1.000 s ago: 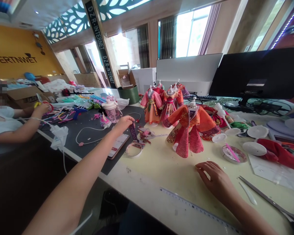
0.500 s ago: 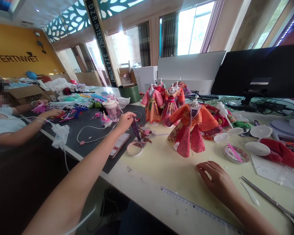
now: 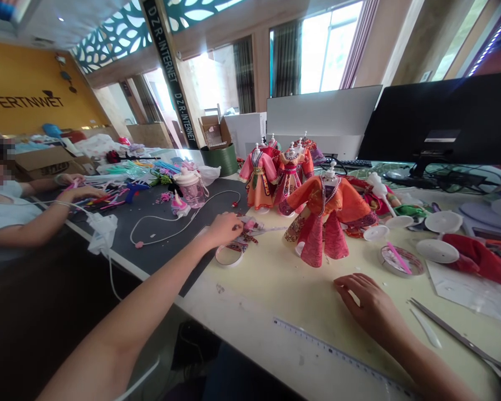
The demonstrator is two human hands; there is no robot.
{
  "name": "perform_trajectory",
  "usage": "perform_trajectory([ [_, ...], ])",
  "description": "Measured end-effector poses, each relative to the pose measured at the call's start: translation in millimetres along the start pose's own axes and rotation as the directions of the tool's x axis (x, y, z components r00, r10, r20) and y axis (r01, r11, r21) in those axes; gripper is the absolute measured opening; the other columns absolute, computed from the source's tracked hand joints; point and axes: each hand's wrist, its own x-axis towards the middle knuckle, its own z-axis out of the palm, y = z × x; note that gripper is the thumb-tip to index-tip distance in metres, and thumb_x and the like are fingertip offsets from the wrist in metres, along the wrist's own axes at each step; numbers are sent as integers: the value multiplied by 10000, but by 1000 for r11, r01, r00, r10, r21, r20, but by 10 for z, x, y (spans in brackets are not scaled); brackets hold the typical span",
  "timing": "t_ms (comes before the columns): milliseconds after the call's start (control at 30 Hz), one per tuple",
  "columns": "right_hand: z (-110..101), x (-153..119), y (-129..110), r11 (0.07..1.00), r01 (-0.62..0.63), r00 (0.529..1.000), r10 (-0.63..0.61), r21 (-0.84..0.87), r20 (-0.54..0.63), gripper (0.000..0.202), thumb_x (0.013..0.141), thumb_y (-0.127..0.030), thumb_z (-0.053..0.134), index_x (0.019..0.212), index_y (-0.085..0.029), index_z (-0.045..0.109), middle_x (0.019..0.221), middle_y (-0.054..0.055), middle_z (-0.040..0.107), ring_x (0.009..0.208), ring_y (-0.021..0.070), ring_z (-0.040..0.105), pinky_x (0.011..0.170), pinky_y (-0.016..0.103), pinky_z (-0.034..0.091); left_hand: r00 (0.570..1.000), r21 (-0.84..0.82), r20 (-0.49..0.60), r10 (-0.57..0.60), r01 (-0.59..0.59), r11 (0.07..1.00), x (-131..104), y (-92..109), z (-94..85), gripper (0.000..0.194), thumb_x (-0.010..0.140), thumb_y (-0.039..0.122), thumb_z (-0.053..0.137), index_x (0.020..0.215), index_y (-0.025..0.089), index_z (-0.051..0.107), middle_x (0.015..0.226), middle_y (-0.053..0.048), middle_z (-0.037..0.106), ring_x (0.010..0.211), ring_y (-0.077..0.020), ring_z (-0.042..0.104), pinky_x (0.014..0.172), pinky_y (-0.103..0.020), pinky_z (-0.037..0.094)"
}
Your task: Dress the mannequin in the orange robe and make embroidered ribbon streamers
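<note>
Left fingers [image 3: 235, 223] bent beside scraps [image 3: 250, 238], pinch unclear; right fingers [image 3: 347, 285] loosely curled on pale surface [image 3: 271, 278], windows [image 3: 329, 50] beyond.

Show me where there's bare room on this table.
Bare: the patch between white ring, orange dress, right hand and ruler; also dark mat between white cord and left forearm. Crowded: around the white discs.
</note>
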Motion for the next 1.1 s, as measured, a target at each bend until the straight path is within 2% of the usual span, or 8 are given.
perform_trajectory([
  [233, -6, 12, 0, 1000, 0, 1000, -1, -3, -18, 177, 881, -279, 440, 846, -211, 599, 804, 50, 667, 777, 198, 615, 758, 362, 486, 995, -192, 95, -8, 27, 981, -26, 151, 282, 120, 562, 208, 624, 455, 183, 577, 545, -42, 606, 686, -226, 591, 714, -306, 407],
  [367, -31, 13, -14, 1000, -13, 1000, 13, 1, 2, 172, 880, -270, 437, 855, -215, 598, 811, 53, 670, 786, 202, 616, 771, 374, 483, 995, -435, 98, -22, 63, 898, 5, 108, 157, 134, 639, 266, 605, 537, 178, 615, 580, -38, 613, 624, -191, 577, 624, -282, 401],
  [567, -26, 17, -31, 1000, -17, 1000, 17, 23, -2, 166, 869, -265, 452, 855, -219, 612, 811, 53, 672, 792, 207, 617, 762, 371, 488, 995, -809, 97, -9, 84, 582, -57, 138, -142, 240, 715, 375, 580, 791, 148, 590, 758, -49, 635, 697, -159, 585, 649, -268, 431],
  [700, -22, 20, -41, 996, -50, 999, 51, 72, -15, 167, 863, -278, 459, 860, -215, 614, 812, 60, 669, 802, 214, 613, 751, 375, 493, 985, -923, 152, 85, 110, 368, -187, 366, -148, 184, 728, 326, 574, 765, 152, 525, 743, -46, 621, 690, -173, 596, 642, -285, 429],
  [833, -114, 50, -163, 955, -163, 987, 156, 247, 50, 189, 860, -320, 461, 888, -220, 619, 832, 65, 665, 804, 213, 620, 763, 379, 504, 956, -966, 191, 220, 144, 216, -323, 687, -69, 109, 726, 240, 559, 709, 152, 496, 700, -23, 589, 692, -157, 580, 660, -274, 406],
  [900, -202, 75, -271, 881, -274, 961, 230, 386, 155, 213, 857, -365, 468, 940, -235, 615, 901, 62, 667, 857, 211, 624, 796, 376, 504, 927, -968, 225, 301, 178, 176, -375, 861, -11, 97, 719, 215, 567, 700, 148, 500, 674, -22, 578, 662, -146, 566, 634, -265, 396],
  [967, -288, 103, -390, 736, -385, 921, 265, 557, 287, 276, 859, -417, 462, 1031, -245, 592, 1035, 73, 650, 965, 218, 606, 837, 381, 495, 891, -965, 255, 376, 211, 155, -411, 1036, 65, 95, 707, 206, 587, 699, 141, 518, 649, -22, 571, 607, -131, 543, 596, -260, 389],
  [1100, -360, 143, -569, 364, -459, 887, 138, 810, 441, 451, 817, -482, 516, 1190, -229, 500, 1217, 108, 574, 1091, 243, 553, 909, 426, 455, 803, -954, 298, 516, 267, 135, -443, 1344, 245, 98, 698, 198, 620, 729, 134, 552, 671, -20, 584, 600, -113, 535, 589, -246, 395],
])
